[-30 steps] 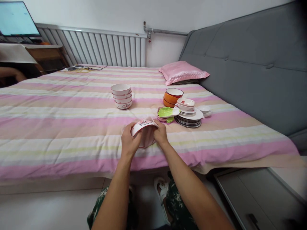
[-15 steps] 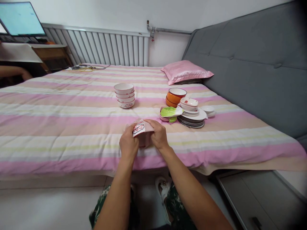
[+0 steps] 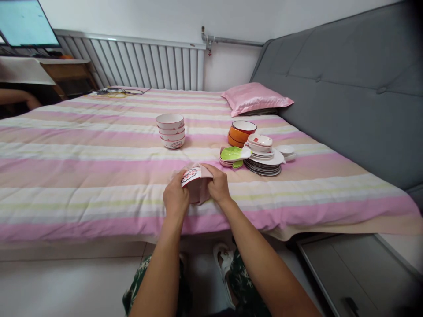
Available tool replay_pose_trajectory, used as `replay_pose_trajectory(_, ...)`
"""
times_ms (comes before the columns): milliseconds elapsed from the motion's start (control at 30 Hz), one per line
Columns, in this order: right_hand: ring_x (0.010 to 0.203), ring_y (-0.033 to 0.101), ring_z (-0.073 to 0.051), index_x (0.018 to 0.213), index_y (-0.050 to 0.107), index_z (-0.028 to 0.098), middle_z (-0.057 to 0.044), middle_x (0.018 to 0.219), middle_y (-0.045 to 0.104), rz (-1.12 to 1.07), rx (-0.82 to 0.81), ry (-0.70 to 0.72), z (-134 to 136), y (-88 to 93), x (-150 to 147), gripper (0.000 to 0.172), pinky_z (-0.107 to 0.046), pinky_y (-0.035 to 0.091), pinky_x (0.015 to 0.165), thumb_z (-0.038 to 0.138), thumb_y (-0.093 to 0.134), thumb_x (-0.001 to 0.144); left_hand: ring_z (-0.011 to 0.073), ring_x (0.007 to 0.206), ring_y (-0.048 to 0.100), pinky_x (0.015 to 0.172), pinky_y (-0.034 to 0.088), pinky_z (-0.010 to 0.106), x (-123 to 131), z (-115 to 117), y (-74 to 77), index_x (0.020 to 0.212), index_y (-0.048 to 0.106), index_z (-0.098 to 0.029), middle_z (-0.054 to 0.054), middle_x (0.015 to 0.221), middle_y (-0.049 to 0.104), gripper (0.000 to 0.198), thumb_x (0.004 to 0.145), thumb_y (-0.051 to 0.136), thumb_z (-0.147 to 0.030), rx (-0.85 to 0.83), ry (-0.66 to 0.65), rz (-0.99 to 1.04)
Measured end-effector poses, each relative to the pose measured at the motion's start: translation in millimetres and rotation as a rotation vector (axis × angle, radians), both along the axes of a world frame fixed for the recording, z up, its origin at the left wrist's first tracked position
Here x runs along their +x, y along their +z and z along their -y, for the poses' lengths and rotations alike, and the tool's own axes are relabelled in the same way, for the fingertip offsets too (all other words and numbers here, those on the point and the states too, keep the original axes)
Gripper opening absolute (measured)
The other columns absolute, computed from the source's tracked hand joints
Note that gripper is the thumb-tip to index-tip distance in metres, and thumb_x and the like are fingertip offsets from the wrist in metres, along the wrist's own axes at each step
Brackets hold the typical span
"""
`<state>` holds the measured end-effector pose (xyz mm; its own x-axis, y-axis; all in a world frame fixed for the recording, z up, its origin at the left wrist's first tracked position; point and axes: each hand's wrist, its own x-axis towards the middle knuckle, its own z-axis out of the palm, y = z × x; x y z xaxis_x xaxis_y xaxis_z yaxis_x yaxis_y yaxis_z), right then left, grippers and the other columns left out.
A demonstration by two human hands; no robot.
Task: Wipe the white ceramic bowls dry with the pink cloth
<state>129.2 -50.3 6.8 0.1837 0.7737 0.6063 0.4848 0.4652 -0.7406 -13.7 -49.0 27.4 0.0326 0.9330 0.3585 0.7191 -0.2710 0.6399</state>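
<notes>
Near the front edge of the bed, my left hand [image 3: 176, 192] is closed on the rim of a white bowl [image 3: 191, 175] with a red and dark flower pattern. The bowl is tipped on its side. A pink cloth [image 3: 198, 193] is draped over and around it, hiding part of the bowl. My right hand [image 3: 218, 184] is closed on the cloth at the bowl's right side. Beyond my hands stands a stack of similar white bowls [image 3: 171, 131] with red rims.
Right of my hands sit orange bowls [image 3: 237, 134], a green leaf-shaped dish [image 3: 233, 153], small square dishes [image 3: 261, 140] and stacked plates [image 3: 263, 168]. A pink pillow [image 3: 254, 97] lies by the grey headboard [image 3: 333, 83]. Cables [image 3: 122, 91] lie at the far left; another person's arm [image 3: 20, 97] shows there.
The bowl has turned slightly in my hands, and more of the cloth shows beneath it. Both hands keep their grip. The view has shifted slightly.
</notes>
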Motion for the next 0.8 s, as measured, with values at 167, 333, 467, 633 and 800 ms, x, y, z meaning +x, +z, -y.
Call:
replay_pose_trajectory(167,0.103,0.064,-0.019,0.110,0.067,0.019,-0.004,0.110,0.070,-0.061,-0.019,-0.008,-5.0,-7.6,0.5,0.058,-0.030,0.047,0.093,0.003,0.039,0.062,0.0270,0.096,0.065,0.078,0.046,0.034,1.4,1.9,5.4,0.122,0.060,-0.023,0.008,0.108,0.070,0.052,0.075,0.040,-0.009,-0.105,0.045,-0.081)
replay_pose_trajectory(333,0.103,0.064,-0.020,0.110,0.068,0.018,-0.004,0.108,0.071,-0.113,-0.061,-0.019,-9.9,-15.6,0.6,0.059,-0.031,0.048,0.093,0.003,0.039,0.060,0.0267,0.101,0.064,0.083,0.045,0.033,-0.3,1.0,5.5,0.123,0.059,-0.022,0.008,0.111,0.069,0.052,0.076,0.040,-0.008,-0.137,0.051,-0.062)
replay_pose_trajectory(467,0.101,0.065,-0.021,0.110,0.068,0.017,-0.005,0.108,0.071,-0.155,-0.088,-0.029,-13.8,-20.9,-0.4,0.059,-0.032,0.049,0.091,0.004,0.039,0.061,0.0281,0.102,0.064,0.084,0.046,0.034,-2.1,-0.3,4.2,0.123,0.060,-0.020,0.010,0.111,0.069,0.050,0.078,0.040,-0.009,-0.134,0.051,-0.043)
replay_pose_trajectory(633,0.098,0.065,-0.021,0.108,0.069,0.017,-0.005,0.105,0.072,-0.195,-0.121,-0.056,-15.0,-22.6,-2.4,0.057,-0.032,0.049,0.089,0.005,0.039,0.061,0.0280,0.103,0.064,0.086,0.047,0.035,-2.7,-2.2,2.1,0.122,0.060,-0.020,0.010,0.110,0.069,0.050,0.077,0.042,-0.008,-0.125,0.063,-0.026)
replay_pose_trajectory(800,0.096,0.066,-0.022,0.107,0.069,0.017,-0.005,0.103,0.072,-0.240,-0.153,-0.053,-15.1,-22.9,-4.2,0.053,-0.033,0.050,0.087,0.007,0.040,0.063,0.0299,0.108,0.062,0.090,0.046,0.038,-3.3,-3.4,0.0,0.121,0.061,-0.019,0.011,0.112,0.069,0.049,0.077,0.043,-0.008,-0.127,0.071,0.016)
